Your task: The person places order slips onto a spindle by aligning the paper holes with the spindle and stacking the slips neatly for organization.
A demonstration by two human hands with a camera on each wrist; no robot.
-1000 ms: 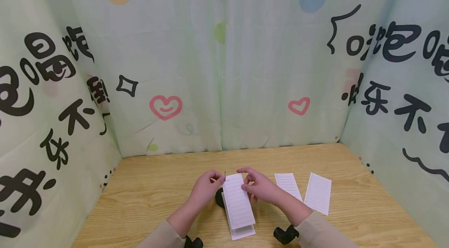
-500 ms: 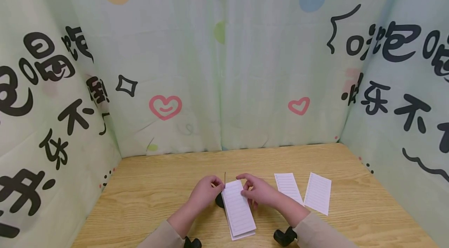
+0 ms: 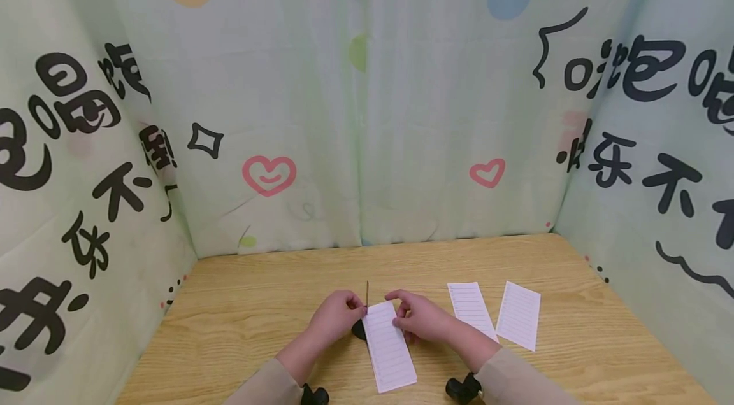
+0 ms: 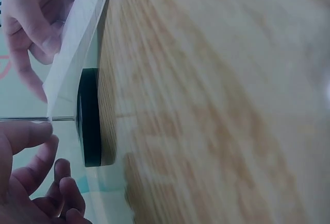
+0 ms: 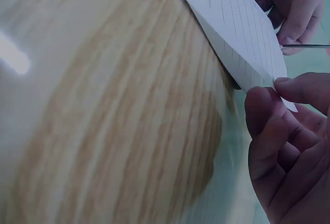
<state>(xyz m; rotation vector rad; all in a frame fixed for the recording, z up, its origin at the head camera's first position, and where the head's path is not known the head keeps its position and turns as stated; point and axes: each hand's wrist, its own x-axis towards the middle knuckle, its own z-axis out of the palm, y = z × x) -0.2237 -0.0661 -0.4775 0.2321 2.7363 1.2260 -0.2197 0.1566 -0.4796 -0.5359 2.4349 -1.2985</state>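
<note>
While both hands work at the upper end of the lined paper slip (image 3: 391,351), step in hand looks like threading it onto the thin upright metal spike (image 3: 367,291) on the round black base (image 4: 91,117). Left hand (image 3: 338,314): thumb and finger pinching the slip's upper left corner right at the spike, other fingers loosely curled. Right hand (image 3: 423,317): thumb and finger pinching the slip's right edge near the top. Slip's over the surface (image 3: 246,303), between the hands, slanting toward the person. Spike shows above and below the corner, so I'd read it as on; fingers cover the contact point, can't tell if it's a prepared hole or a fresh pierce.

Next move probably calls for sliding the slip down toward the base, both hands level, then letting go. Pulling sideways could tear the corner, my guess. Two more lined slips lie right of the right hand: nearer one (image 3: 469,303), partly behind the forearm, farther one (image 3: 518,316) just beside it.
</note>
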